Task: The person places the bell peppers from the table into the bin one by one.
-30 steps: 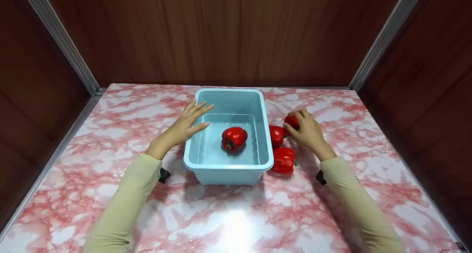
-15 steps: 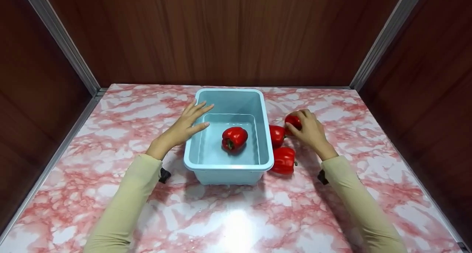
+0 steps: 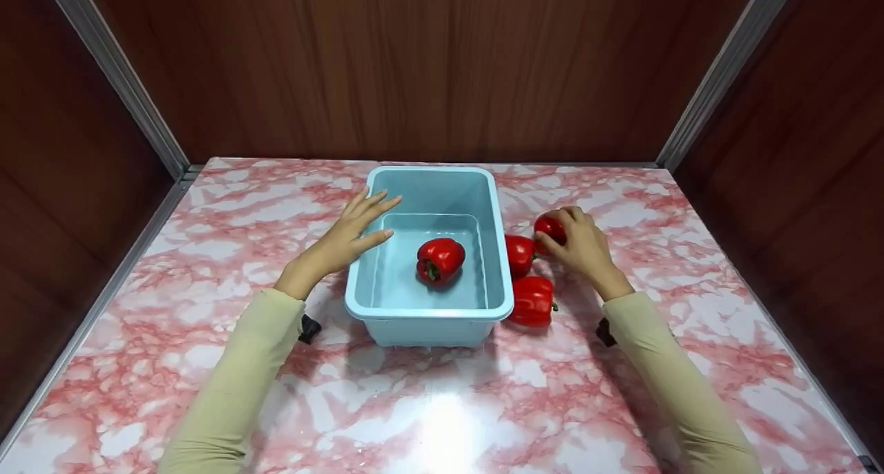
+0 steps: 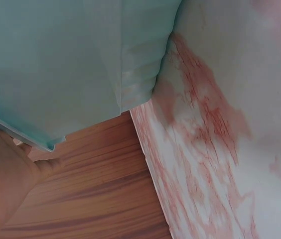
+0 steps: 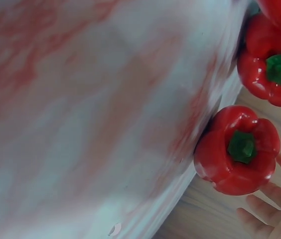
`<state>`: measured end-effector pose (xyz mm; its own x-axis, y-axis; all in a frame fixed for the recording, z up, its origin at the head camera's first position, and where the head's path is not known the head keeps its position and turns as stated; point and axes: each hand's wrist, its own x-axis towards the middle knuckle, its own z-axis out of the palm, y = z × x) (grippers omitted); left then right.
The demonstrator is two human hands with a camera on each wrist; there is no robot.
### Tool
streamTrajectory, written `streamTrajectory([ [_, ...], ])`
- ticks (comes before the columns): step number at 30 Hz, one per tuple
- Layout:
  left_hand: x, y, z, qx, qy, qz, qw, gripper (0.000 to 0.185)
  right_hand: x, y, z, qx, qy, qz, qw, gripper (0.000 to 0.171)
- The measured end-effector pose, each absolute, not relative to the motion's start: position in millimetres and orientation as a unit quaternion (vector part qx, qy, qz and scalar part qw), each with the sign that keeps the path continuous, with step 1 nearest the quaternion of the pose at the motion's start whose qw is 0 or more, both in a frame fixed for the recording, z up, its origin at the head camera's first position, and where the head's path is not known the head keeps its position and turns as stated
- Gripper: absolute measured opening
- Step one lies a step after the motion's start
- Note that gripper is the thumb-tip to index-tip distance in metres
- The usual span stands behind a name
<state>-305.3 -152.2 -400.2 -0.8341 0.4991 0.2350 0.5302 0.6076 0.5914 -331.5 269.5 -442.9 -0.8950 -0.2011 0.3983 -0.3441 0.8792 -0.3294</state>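
Observation:
A red bell pepper lies inside the light blue plastic bin, its green stem end toward the near side. Over the bin's left rim, my left hand rests with fingers spread and nothing in its grasp. To the right of the bin, my right hand holds another bell pepper between thumb and fingers. In the right wrist view this bell pepper shows its green stem, with fingertips along its side. Two further bell peppers, one in the middle and one nearer, lie against the bin's right side.
A table with a red and white marbled top carries everything. Brown wood-grain panels stand behind it and at both sides, joined by grey metal corner posts.
Hands and bell peppers keep nearly the same places. My right hand and its bell pepper have shifted very slightly to the right.

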Motion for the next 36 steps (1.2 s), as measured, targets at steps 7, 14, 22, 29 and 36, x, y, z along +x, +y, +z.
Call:
streamTrajectory([
  [7,-306.5,-152.4,-401.0,-0.291,-0.896,-0.336,0.025,0.057,-331.5,271.2,-444.2,0.144,-0.952,0.206,0.175,0.047],
  [14,-304.7,-152.5,-401.1,-0.282,-0.898,-0.338,0.021,0.058,-333.3,270.9,-445.9,0.138,-0.954,0.208,0.167,0.047],
  [22,-305.7,-152.7,-401.2,-0.285,-0.897,-0.338,0.024,0.057,-335.4,271.3,-450.2,0.129,-0.957,0.207,0.155,0.048],
  [29,-306.1,-153.2,-401.4,-0.287,-0.897,-0.336,0.024,0.057,-335.2,272.1,-451.1,0.131,-0.957,0.215,0.147,0.052],
  [36,-305.3,-152.5,-400.4,-0.284,-0.897,-0.339,0.02,0.057,-336.3,272.0,-452.3,0.129,-0.957,0.217,0.141,0.055],
])
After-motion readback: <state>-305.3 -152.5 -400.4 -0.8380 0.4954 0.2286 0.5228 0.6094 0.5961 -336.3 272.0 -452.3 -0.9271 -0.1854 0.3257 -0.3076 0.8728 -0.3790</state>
